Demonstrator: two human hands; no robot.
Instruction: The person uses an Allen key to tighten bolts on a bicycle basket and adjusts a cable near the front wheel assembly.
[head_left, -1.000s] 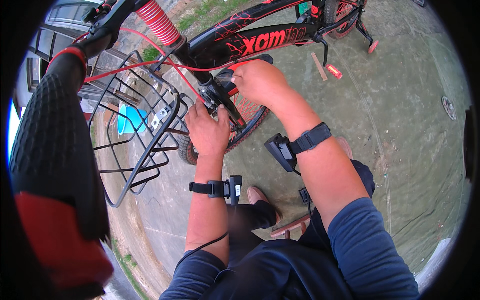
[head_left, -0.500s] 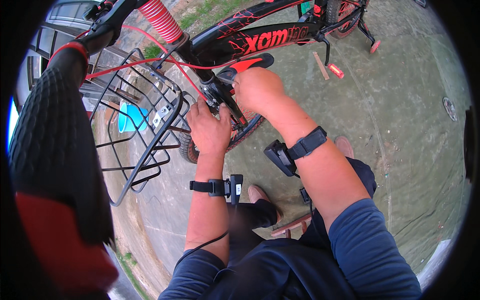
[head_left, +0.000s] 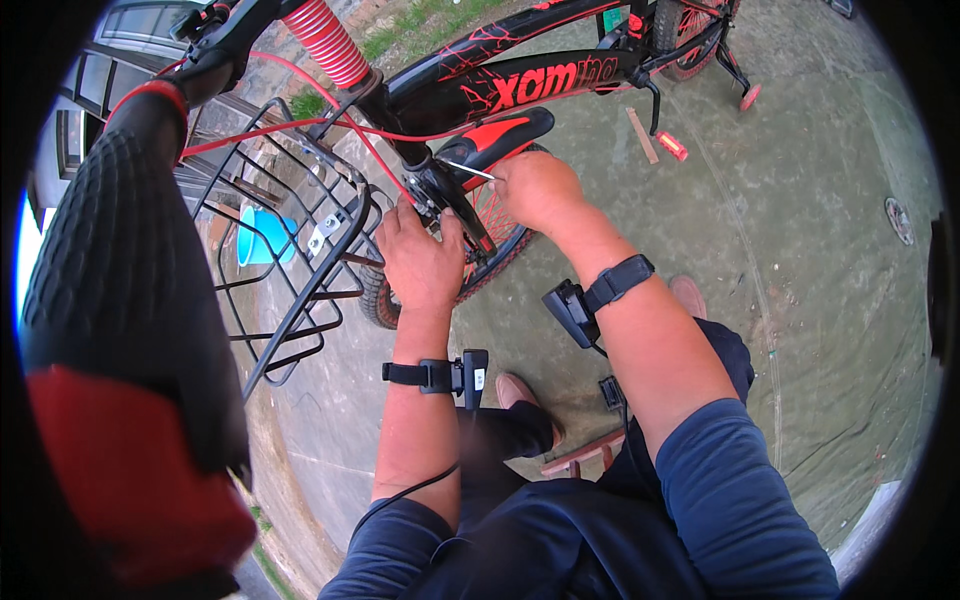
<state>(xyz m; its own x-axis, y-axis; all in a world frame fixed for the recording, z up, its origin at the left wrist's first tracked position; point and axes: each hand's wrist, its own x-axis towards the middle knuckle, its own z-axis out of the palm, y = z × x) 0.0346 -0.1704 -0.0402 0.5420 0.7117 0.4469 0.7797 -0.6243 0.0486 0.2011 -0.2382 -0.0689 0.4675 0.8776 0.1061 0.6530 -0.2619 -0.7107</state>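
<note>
A black and red bicycle (head_left: 520,80) stands before me, its front fork (head_left: 474,228) near both hands. My left hand (head_left: 420,262) is at the brake fitting (head_left: 424,194) by the fork, fingers bent around it, the grasped part mostly hidden. My right hand (head_left: 540,190) is closed on a thin silver metal tool (head_left: 471,170), which points left toward the fork just below a red and black mudguard (head_left: 495,136). A black wire front basket (head_left: 300,300) is left of my left hand, with red cables (head_left: 357,135) running above.
The handlebar grip (head_left: 110,250) fills the left edge. A blue bucket (head_left: 263,232) is behind the basket. A wooden strip (head_left: 641,134) and red object (head_left: 672,145) lie on the green floor sheet (head_left: 810,250) at right, with a small disc (head_left: 898,220). A low wooden stool (head_left: 575,455) is below.
My right hand has shifted right, away from the fork, exposing more of the silver tool. The handlebar has swung slightly rightward. My left hand stays nearly in place.
</note>
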